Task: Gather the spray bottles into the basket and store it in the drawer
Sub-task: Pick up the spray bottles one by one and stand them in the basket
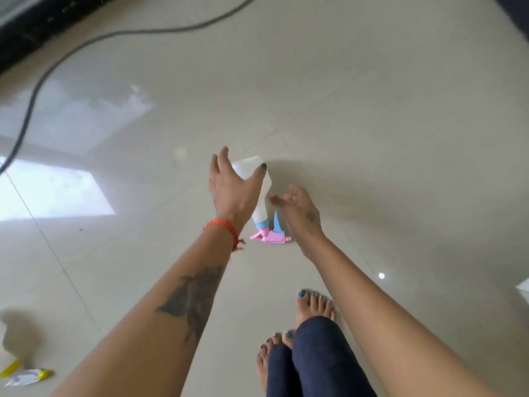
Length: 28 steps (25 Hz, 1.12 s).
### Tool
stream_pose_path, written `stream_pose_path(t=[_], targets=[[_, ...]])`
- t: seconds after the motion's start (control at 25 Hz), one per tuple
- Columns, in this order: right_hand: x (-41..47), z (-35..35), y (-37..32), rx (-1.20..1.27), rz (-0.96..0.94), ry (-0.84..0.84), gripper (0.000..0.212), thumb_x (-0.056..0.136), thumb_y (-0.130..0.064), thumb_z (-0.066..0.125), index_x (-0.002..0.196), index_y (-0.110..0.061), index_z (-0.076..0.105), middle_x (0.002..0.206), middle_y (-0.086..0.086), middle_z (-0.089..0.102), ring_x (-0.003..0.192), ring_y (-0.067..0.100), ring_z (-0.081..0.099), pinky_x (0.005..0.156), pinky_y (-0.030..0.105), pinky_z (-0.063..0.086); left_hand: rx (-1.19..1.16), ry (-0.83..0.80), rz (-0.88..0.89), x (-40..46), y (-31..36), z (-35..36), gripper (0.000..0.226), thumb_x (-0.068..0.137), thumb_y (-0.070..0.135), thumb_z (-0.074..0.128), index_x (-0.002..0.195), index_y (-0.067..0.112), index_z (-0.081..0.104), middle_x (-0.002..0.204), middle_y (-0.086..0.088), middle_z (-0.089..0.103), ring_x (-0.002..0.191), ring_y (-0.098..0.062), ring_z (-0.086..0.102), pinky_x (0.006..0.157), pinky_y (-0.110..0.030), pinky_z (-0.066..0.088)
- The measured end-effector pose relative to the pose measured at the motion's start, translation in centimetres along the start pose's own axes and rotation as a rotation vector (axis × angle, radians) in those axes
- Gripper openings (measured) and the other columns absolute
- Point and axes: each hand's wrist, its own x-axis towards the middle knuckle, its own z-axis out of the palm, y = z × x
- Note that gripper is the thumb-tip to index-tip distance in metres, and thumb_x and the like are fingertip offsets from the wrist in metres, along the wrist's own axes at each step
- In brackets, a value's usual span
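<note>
A white spray bottle (262, 202) with a pink and blue trigger head lies on the tiled floor, its head pointing toward me. My left hand (232, 187) hovers over the bottle's body, fingers spread wide and holding nothing. My right hand (297, 210) is just to the right of the bottle, near its neck, with fingers loosely curled and empty. A second spray bottle (25, 375) with a yellow and white trigger head lies at the bottom left edge, mostly cut off. No basket or drawer is in view.
A dark cable (51, 67) curves across the floor at the upper left, below a black furniture edge (34, 27). My bare feet (312, 310) stand just behind the bottle. A white object (523, 287) peeks in at the right edge.
</note>
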Motion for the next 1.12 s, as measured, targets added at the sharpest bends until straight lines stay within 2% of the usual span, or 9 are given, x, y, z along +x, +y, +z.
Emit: stream_pose_path(t=[0.08,0.12,0.24,0.4,0.52,0.72,0.84,0.92,1.12], targets=[[2.7,2.1,2.1,-0.038,0.003,-0.089,0.056,0.078,-0.033,0.071,0.126,-0.018,0.046,0.122,-0.002,0.045,0.075,0.004,0.052,0.045,0.013,0.05,0.009,-0.039,-0.02,2.4,-2.9,1.6,0.083,0.079,0.042,0.063,0.146,0.022,0.018,0.156,-0.003,0.017,0.143,-0.023,0.017,0.114,-0.043,0.023],[3.8,2.9,3.0,-0.103,-0.025,-0.101,0.051,0.077,-0.031,0.072,0.119,-0.016,0.048,0.119,0.0,0.046,0.072,0.007,0.053,0.048,0.022,0.056,-0.001,-0.059,-0.031,3.1,-4.1,2.3,0.086,0.077,0.041,0.065,0.146,0.025,0.017,0.155,-0.003,0.018,0.141,-0.024,0.021,0.113,-0.044,0.026],[6.1,4.2,5.4,-0.408,-0.219,-0.056,0.041,0.076,-0.028,0.07,0.109,-0.01,0.052,0.09,0.0,0.054,0.075,0.02,0.052,0.081,0.045,0.054,-0.056,-0.061,-0.007,3.7,-5.8,3.6,0.088,0.07,0.04,0.07,0.142,0.036,0.019,0.144,-0.005,0.033,0.124,-0.024,0.041,0.103,-0.042,0.039],[5.9,3.7,5.4,-0.405,-0.215,-0.062,0.04,0.078,-0.029,0.069,0.109,-0.011,0.052,0.079,-0.002,0.052,0.085,0.026,0.054,0.091,0.05,0.047,-0.053,-0.032,-0.016,3.2,-5.4,3.4,0.084,0.068,0.046,0.071,0.137,0.037,0.025,0.134,-0.005,0.041,0.106,-0.019,0.041,0.096,-0.04,0.042],[3.2,1.8,3.4,-0.424,-0.225,-0.066,0.05,0.078,-0.034,0.069,0.12,-0.015,0.049,0.091,-0.003,0.058,0.101,0.028,0.058,0.092,0.045,0.049,-0.052,-0.046,-0.041,1.5,-3.2,2.4,0.085,0.066,0.054,0.07,0.136,0.039,0.024,0.132,-0.006,0.044,0.109,-0.021,0.042,0.097,-0.042,0.041],[-4.1,-5.6,-2.3,-0.379,-0.281,-0.071,0.044,0.078,-0.039,0.068,0.116,-0.022,0.055,0.093,-0.007,0.064,0.083,0.016,0.064,0.073,0.029,0.055,-0.234,-0.097,-0.085,-4.4,3.6,-0.1,0.08,0.063,0.052,0.073,0.13,0.042,0.03,0.125,-0.002,0.048,0.113,-0.028,0.052,0.092,-0.048,0.05],[-9.4,-11.4,-6.2,-0.341,-0.322,-0.052,0.032,0.078,-0.043,0.067,0.106,-0.028,0.062,0.093,-0.013,0.066,0.083,0.009,0.063,0.069,0.019,0.052,-0.482,-0.144,-0.125,-9.0,8.5,-1.2,0.075,0.067,0.042,0.077,0.127,0.036,0.033,0.115,0.003,0.053,0.104,-0.021,0.059,0.077,-0.04,0.057],[-13.6,-16.1,-8.8,-0.277,-0.352,-0.009,0.028,0.078,-0.045,0.066,0.102,-0.031,0.064,0.093,-0.014,0.066,0.084,0.007,0.062,0.071,0.023,0.054,-0.584,-0.192,-0.12,-12.5,12.3,-1.3,0.071,0.07,0.037,0.077,0.126,0.034,0.033,0.11,0.008,0.052,0.099,-0.016,0.06,0.069,-0.033,0.056],[-26.0,-27.9,-13.3,-0.141,-0.444,0.135,0.025,0.078,-0.05,0.065,0.1,-0.039,0.063,0.098,-0.016,0.067,0.085,0.0,0.066,0.071,0.015,0.048,-0.743,-0.37,-0.097,-22.2,21.9,0.0,0.065,0.074,0.033,0.074,0.125,0.03,0.036,0.116,0.003,0.054,0.105,-0.026,0.062,0.078,-0.042,0.057]])
